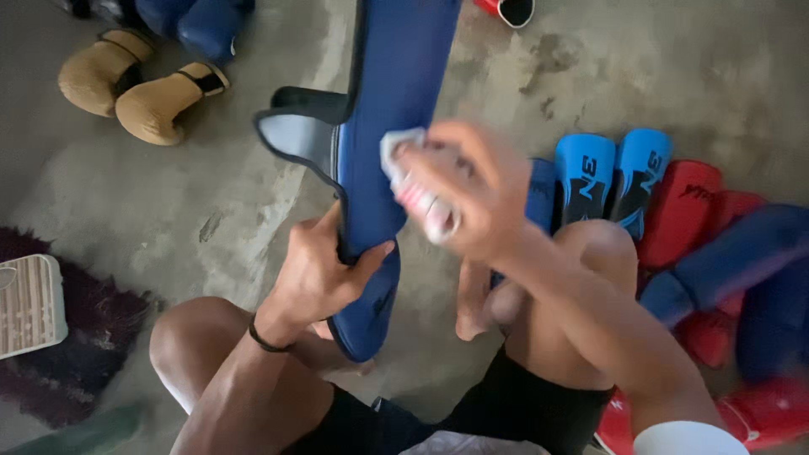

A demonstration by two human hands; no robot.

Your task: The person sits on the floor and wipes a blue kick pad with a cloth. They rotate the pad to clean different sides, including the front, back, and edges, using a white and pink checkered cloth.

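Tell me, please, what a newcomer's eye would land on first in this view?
First, the long dark blue shin guard at centre, gripped near its lower end by the left hand while the blurred right hand presses a pale cloth on it. Next, the red and blue shin guards piled at right, then the tan boxing gloves at upper left.

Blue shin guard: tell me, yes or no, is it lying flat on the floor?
No: the blue shin guard is held up off the floor, gripped near its lower end by the left hand, while the right hand presses a cloth on it.

Combat-sports gym floor; boxing gloves, shin guards piled on bare concrete.
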